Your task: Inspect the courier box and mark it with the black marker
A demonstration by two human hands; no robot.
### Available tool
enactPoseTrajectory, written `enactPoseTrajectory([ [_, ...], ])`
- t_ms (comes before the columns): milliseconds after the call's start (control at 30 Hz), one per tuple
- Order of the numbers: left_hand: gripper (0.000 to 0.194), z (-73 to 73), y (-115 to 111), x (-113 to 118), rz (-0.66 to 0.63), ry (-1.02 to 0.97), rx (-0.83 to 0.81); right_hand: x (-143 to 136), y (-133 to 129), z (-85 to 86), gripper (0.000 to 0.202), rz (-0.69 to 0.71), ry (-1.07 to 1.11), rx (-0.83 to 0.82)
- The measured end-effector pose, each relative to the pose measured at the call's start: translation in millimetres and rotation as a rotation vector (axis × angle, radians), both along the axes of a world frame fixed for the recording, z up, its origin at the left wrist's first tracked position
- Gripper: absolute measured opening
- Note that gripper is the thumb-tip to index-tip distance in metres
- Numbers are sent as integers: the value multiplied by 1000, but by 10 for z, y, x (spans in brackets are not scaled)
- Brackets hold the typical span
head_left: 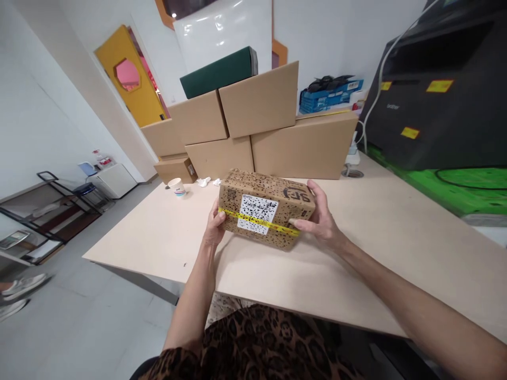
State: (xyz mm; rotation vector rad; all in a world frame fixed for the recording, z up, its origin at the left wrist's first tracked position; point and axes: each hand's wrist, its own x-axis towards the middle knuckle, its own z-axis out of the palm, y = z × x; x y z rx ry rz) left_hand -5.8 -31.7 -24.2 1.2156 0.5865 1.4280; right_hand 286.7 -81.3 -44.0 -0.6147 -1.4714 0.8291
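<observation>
Between both hands is a brown cardboard box (273, 184) with dark speckles, tilted over the table. A white label (259, 207) is on its near side, and a yellow strap or tape (241, 215) runs along that side across the label. My left hand (215, 224) grips the box's left end, thumb on the near face. At the right end my right hand (321, 219) holds it, thumb on the near side and fingers over the far edge. The underside is hidden, so I cannot tell whether the box touches the table.
On the pale table (146, 232), large cardboard boxes (304, 150) are stacked at the back, topped by a dark green box (219, 71). A paper cup (177, 187) and crumpled white tissue (204, 182) stand back left. A big black Brother machine (420, 116) is at right.
</observation>
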Motion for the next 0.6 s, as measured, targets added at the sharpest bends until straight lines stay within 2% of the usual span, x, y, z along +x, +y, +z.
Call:
enactPoseTrajectory([
  [100, 81, -3, 42, 0, 15, -53, -1, -14, -18, -34, 116, -62, -69, 98],
  [300, 82, -44, 75, 5, 23, -137, -101, -37, -37, -104, 126, -275, -273, 345],
  [433, 84, -56, 60, 24, 19, -168, -144, -13, -27, -107, 136, -358, -384, 347],
  [600, 82, -32, 58, 36, 19, -196, -142, 9, 6, -134, 136, -359, -410, 413],
])
